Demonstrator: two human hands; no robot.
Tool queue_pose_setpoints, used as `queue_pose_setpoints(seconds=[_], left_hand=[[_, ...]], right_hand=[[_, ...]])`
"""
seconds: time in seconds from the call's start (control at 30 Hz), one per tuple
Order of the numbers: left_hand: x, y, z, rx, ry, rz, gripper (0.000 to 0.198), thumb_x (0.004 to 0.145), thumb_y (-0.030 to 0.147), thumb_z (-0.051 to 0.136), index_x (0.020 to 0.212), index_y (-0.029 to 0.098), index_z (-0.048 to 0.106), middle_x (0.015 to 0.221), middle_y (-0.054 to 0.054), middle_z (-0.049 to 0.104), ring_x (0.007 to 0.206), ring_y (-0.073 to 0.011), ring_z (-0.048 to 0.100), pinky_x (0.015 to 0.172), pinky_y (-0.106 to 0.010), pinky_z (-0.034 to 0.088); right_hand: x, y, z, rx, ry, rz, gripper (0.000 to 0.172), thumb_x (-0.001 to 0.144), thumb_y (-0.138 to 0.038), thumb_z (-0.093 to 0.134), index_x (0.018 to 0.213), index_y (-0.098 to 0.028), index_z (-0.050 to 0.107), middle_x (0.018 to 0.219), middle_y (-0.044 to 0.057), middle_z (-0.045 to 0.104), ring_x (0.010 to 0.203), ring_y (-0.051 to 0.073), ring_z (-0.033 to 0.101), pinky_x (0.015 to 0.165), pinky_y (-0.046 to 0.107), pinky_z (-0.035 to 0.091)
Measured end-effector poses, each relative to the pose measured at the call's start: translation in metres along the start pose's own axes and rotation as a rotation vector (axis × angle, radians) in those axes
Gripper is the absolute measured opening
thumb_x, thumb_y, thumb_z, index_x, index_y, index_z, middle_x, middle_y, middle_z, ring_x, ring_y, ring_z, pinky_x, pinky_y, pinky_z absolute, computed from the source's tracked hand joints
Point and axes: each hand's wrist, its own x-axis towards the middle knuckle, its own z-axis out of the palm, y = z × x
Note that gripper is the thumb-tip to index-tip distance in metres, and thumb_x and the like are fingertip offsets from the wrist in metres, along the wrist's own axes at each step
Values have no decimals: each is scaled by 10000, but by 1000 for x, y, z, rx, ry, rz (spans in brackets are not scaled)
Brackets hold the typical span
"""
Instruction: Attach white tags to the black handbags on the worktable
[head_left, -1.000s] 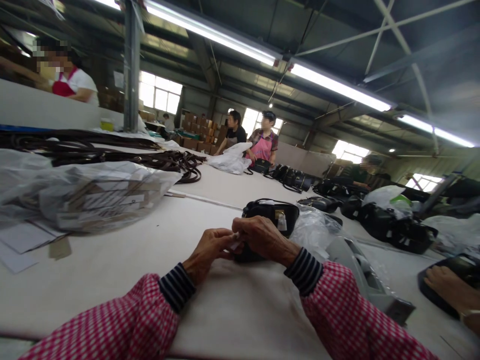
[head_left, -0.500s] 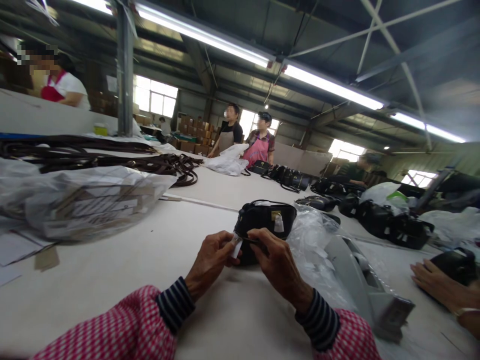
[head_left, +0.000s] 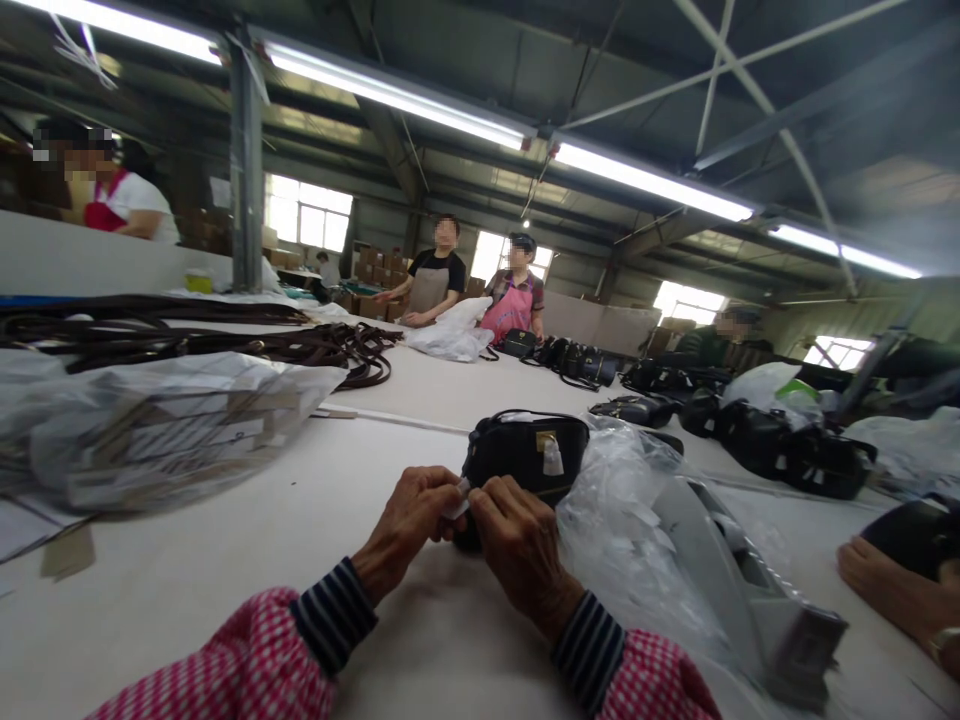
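My left hand (head_left: 405,522) and my right hand (head_left: 517,545) meet at the near edge of a small black handbag (head_left: 529,452) that stands on the white table (head_left: 247,570). Both hands are closed, and their fingertips pinch a small white piece (head_left: 459,497) between them, right against the bag. A gold clasp with a white tag (head_left: 551,455) hangs on the bag's front. My sleeves are pink checked with striped cuffs.
A clear bag of paper tags (head_left: 150,425) lies at left, brown straps (head_left: 225,345) behind it. Crumpled plastic (head_left: 622,500) and a grey tape dispenser (head_left: 742,590) sit at right. More black handbags (head_left: 780,440) line the far right. Another person's hand (head_left: 892,590) rests at right; several people stand behind.
My right hand moved back in to meet the left one at the white piece. The view shifted slightly; the people at the far end moved a little.
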Motion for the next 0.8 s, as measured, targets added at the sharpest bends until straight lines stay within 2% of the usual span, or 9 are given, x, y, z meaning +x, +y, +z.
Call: queue_pose_setpoints(seconds=[0.13,0.37,0.53,0.7,0.8], left_hand=[[0,-1,1,25,15,27,195,747,300,558,703,140,661,593,-36,652,516,-141,551,506,-252,373],[-7,0,7,17,109,61,260,729,420,616,703,163,643,657,-41,656,637,-198,619,559,-275,415],[-6,-4,11,51,225,119,162,737,327,621,706,178,674,650,-30,660,638,-191,606,590,-279,430],[-6,-12,13,112,248,225,138,777,290,611,711,198,688,695,-44,674,697,-217,612,646,-301,456],[-9,-16,13,209,269,265,153,812,303,603,778,220,727,783,-62,706,789,-247,633,713,-322,469]], right_hand=[[3,2,2,6,40,-51,249,1009,-131,486,779,-188,562,748,20,566,704,173,494,641,322,329],[2,-1,8,52,94,-49,261,1016,-114,436,794,-194,548,739,22,552,685,177,497,627,324,323],[2,-1,12,41,154,-94,237,998,-79,448,818,-191,551,736,28,552,678,182,500,624,328,331],[-2,3,15,24,151,-144,203,978,-54,468,859,-182,570,750,43,567,675,193,502,629,336,350],[-5,5,15,14,133,-154,202,980,-48,462,887,-177,587,759,48,587,678,195,519,628,338,362]])
